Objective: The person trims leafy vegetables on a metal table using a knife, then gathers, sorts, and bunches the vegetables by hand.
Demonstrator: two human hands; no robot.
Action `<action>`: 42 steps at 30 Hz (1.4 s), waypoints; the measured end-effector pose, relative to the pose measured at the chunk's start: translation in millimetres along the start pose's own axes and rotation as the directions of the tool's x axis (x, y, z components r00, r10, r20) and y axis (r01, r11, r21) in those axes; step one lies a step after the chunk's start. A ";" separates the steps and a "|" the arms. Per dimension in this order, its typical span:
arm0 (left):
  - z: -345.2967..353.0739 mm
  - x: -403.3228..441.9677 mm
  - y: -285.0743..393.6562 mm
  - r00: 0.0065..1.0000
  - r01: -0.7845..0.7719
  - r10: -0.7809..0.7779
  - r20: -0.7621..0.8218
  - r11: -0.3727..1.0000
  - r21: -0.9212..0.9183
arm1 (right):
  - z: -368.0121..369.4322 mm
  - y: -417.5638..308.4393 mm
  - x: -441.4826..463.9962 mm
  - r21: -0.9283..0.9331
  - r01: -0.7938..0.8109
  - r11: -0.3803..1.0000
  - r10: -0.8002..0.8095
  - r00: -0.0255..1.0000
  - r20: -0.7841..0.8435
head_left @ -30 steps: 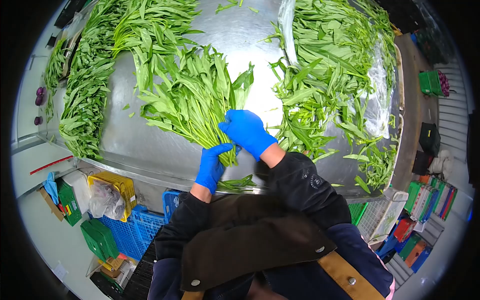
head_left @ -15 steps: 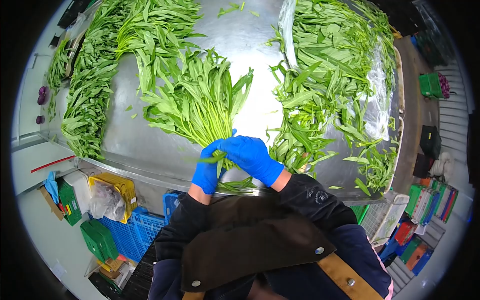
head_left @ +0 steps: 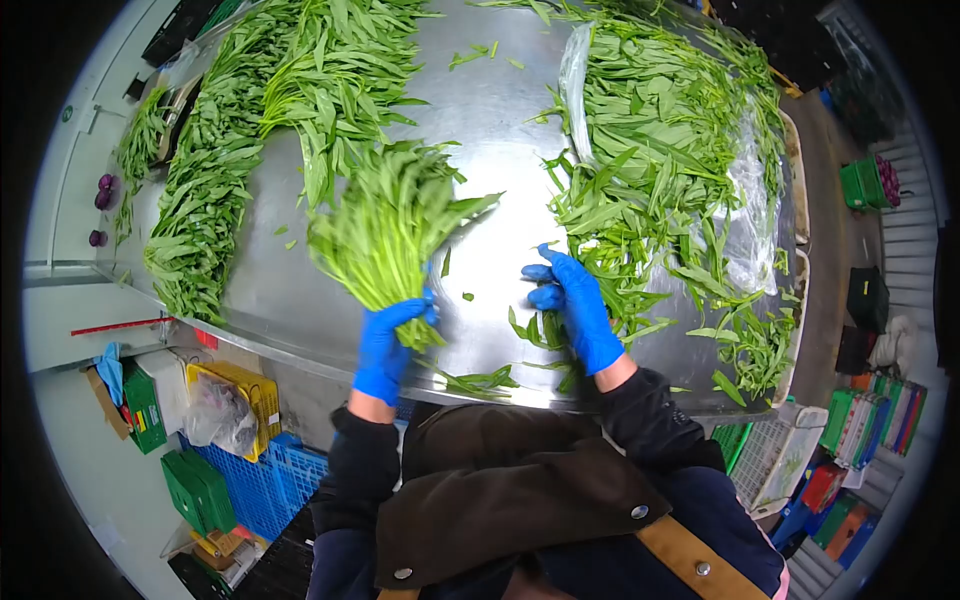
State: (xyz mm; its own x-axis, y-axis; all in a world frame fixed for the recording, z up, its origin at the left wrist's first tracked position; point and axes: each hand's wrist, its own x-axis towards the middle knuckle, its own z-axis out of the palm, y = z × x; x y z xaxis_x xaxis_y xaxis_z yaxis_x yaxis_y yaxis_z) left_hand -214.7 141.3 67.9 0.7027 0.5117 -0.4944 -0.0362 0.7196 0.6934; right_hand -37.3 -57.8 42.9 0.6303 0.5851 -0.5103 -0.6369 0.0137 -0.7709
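Observation:
A bunch of long-leaved greens is held by its stems in my left hand, which wears a blue glove. The leaves fan out up and away from the fist, slightly blurred. My right hand, also gloved in blue, is apart from the bunch, its fingers spread over the metal table beside the loose greens at the right. Cut stems and leaves lie at the table's near edge between the hands.
Piled greens line the table's left side, and a large heap with clear plastic covers the right. Below the table stand a yellow crate, blue crates and a white crate.
My right hand has let go of the stems and moved right, its fingers opening. My left hand has shifted left, carrying the bunch. Some leaf pieces now lie on the metal between them.

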 end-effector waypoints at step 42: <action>-170.5 -4.3 147.1 0.834 0.251 -0.370 0.408 0.915 0.315 | 291.9 -20.3 49.2 -0.282 0.942 -0.183 0.360 0.331 0.872</action>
State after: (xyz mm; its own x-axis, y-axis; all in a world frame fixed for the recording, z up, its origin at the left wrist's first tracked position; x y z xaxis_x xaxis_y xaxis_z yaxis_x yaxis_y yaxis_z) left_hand -344.1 324.9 82.7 0.8900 -0.0310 -0.4550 0.3677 0.6390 0.6756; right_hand -123.0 207.4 144.7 -0.4079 0.9059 -0.1137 0.8355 0.3201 -0.4467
